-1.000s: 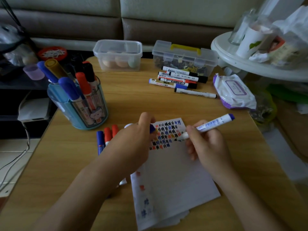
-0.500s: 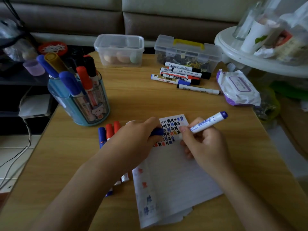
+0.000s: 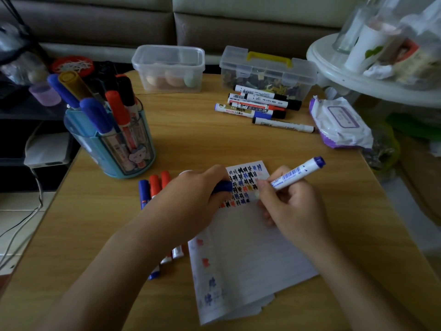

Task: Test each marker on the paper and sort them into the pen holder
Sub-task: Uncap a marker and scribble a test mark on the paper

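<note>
One wide-angle camera, worn on the person's head, looks forward and down across the wooden table, close above the left hand and right hand. A sofa lines the frame's far edge

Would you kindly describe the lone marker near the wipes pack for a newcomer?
Find the yellow-handled clear box at the far edge of the table. A stack of markers lies before it. The lone marker lies nearest you, slimmer, apart from the stack.

We draw the marker in our right hand closer to the cap held in our left hand
</note>
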